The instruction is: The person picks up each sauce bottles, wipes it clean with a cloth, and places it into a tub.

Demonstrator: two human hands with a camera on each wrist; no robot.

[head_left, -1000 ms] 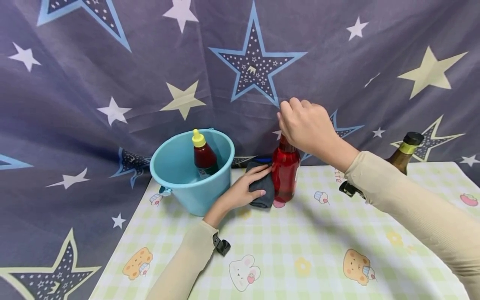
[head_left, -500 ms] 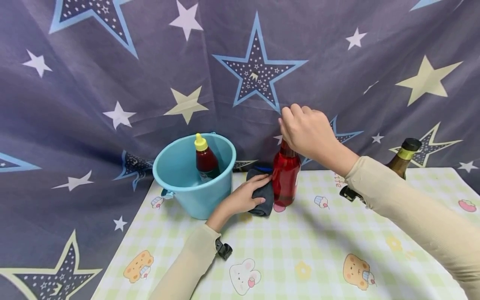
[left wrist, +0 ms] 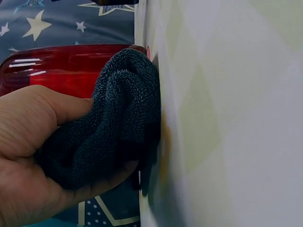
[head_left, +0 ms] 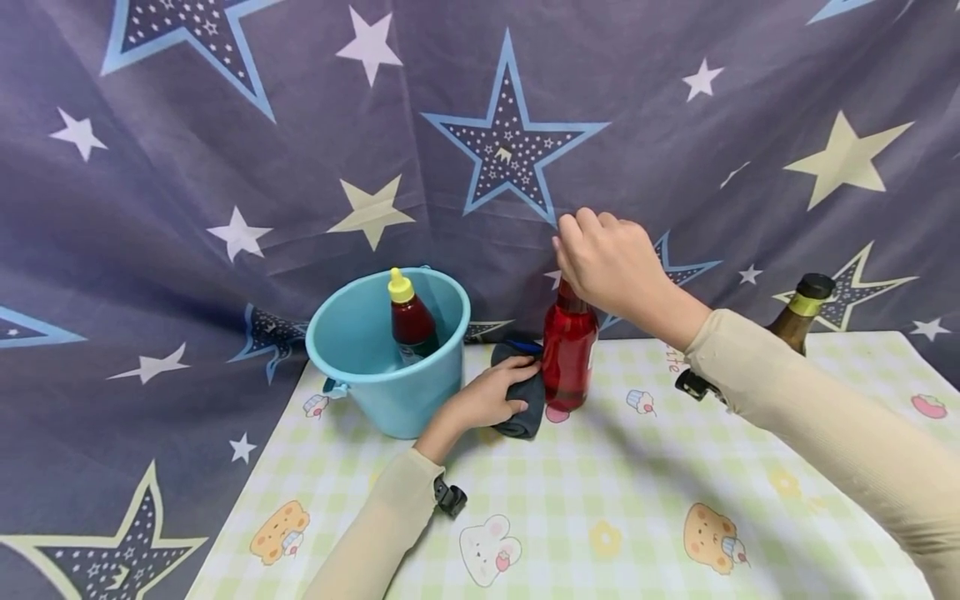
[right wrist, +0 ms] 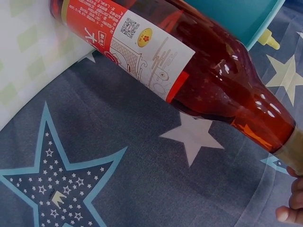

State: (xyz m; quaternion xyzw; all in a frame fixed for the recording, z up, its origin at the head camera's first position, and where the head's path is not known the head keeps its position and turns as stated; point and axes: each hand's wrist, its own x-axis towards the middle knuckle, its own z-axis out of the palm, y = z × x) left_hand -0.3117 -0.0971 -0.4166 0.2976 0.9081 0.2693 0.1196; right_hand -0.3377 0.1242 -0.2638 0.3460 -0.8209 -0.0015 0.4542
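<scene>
A bottle of red liquid (head_left: pixel 567 358) with a red and white label (right wrist: pixel 147 52) stands near the back of the table. My right hand (head_left: pixel 611 258) grips it by the neck from above; the bottle's top is hidden by the fingers. Beside it on the left, my left hand (head_left: pixel 487 396) holds a folded dark towel (left wrist: pixel 113 113) against the bottle's lower side. In the left wrist view the thumb lies on one face of the towel and fingers curl under the other.
Left of the towel stands a light blue bucket (head_left: pixel 386 392) holding a dark red squeeze bottle (head_left: pixel 412 325) with a yellow cap. A brown bottle with a black cap (head_left: pixel 815 287) is at the right, partly behind the right sleeve. A star-patterned curtain (head_left: pixel 285 125) hangs behind the checked tablecloth (head_left: pixel 585 483).
The view has tilted slightly, so everything sits a little lower in the picture. The towel has slid slightly towards me along the bottle's side with my left hand; the right hand keeps its grip.
</scene>
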